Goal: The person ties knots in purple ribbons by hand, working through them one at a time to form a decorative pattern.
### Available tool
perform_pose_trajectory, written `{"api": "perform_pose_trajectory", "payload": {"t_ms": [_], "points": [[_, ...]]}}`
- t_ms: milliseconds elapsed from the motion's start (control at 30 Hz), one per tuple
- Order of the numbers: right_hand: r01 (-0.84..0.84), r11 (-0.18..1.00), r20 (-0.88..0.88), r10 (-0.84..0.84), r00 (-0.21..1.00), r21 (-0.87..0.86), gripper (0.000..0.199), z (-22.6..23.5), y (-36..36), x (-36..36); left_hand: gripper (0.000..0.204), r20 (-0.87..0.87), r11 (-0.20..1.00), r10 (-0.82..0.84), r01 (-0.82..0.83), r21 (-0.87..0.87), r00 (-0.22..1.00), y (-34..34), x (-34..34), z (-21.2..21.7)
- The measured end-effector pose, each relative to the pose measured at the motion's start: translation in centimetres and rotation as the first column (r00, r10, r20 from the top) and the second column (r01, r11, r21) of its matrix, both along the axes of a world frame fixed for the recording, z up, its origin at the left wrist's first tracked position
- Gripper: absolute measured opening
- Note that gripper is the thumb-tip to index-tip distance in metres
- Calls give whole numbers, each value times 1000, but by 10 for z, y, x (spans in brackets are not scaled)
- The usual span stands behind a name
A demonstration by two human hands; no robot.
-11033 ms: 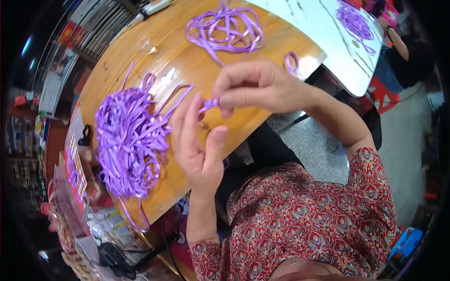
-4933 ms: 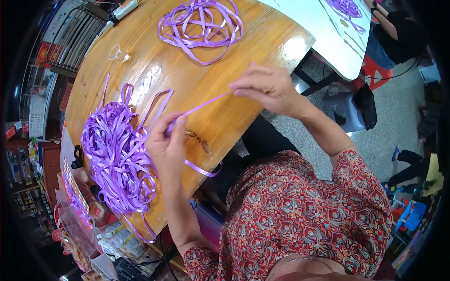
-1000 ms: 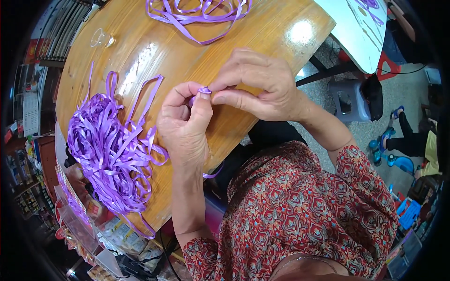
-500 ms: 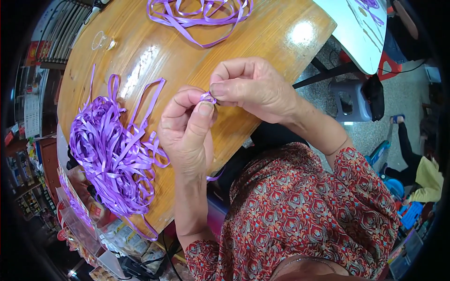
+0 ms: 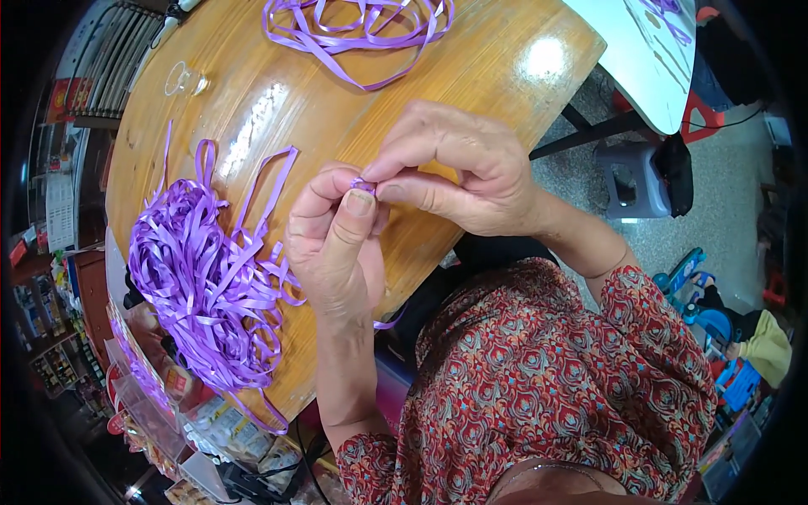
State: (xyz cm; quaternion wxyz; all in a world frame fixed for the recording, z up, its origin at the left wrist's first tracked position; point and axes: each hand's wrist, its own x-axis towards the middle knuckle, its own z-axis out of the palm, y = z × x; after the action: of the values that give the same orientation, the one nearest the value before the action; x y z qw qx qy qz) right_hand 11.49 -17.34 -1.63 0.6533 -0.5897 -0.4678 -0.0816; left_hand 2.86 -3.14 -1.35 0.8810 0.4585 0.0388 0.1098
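Where the two hands meet above the table's near edge, the left hand (image 5: 335,244) and right hand (image 5: 454,172) pinch one small purple ribbon piece (image 5: 364,183) between thumbs and forefingers. Two ribbon heaps lie on the round wooden table (image 5: 471,76): a big pile (image 5: 202,282) left of the hands, a looser bunch (image 5: 353,25) at the far edge. Beyond are a grey stool (image 5: 631,181) and speckled floor (image 5: 724,219).

A tangled heap of purple plastic ribbon (image 5: 206,290) crowds the round wooden table's (image 5: 471,76) left side. Looser purple ribbon loops (image 5: 358,25) block its far edge; bare wood lies between.
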Motion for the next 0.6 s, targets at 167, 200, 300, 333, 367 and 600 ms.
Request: {"api": "perform_pose_trajectory", "payload": {"t_ms": [167,200,300,333,367,600], "points": [[25,1000,82,-26,996,11,19,5,-2,4,10,-33,999,-22,23,49,999,2,-1,1],[41,999,128,-39,991,-15,19,6,-4,5,11,-37,998,-25,27,58,999,2,-1,1],[25,999,143,-19,989,-41,17,7,-7,8,12,-13,996,-56,57,72,998,4,-1,1],[28,999,142,-22,990,-42,17,6,-7,9,12,-14,996,-58,59,71,998,3,-1,0],[14,999,123,-8,992,-51,16,5,-8,10,12,-24,994,-50,52,91,998,3,-1,-1],[-81,997,-194,76,978,-17,9,-1,-11,6,14,-62,987,-37,46,155,997,-4,0,4]]}}
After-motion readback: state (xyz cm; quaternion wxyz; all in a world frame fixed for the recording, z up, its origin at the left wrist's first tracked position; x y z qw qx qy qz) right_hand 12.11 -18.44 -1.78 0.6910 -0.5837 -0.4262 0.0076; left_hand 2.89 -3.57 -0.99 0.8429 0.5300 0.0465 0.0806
